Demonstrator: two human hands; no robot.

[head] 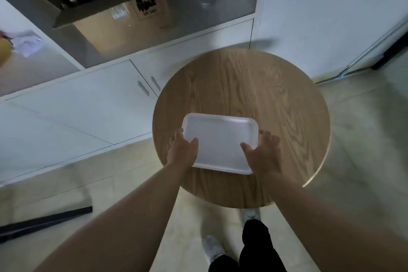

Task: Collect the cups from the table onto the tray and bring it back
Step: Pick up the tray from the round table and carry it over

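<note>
A white rectangular tray [220, 137] with nothing on it lies over the near part of a round wooden table [254, 86]. My left hand [182, 150] grips the tray's near-left corner, thumb on top. My right hand [262, 154] holds its near-right corner, thumb on the tray surface and fingers around the edge. No cups show anywhere in view.
White low cabinets [88, 104] with metal handles run along the left behind the table. A cardboard box [123, 20] sits behind glass above them. A black bar [44, 221] lies on the tiled floor at lower left. A white wall and door frame stand at right.
</note>
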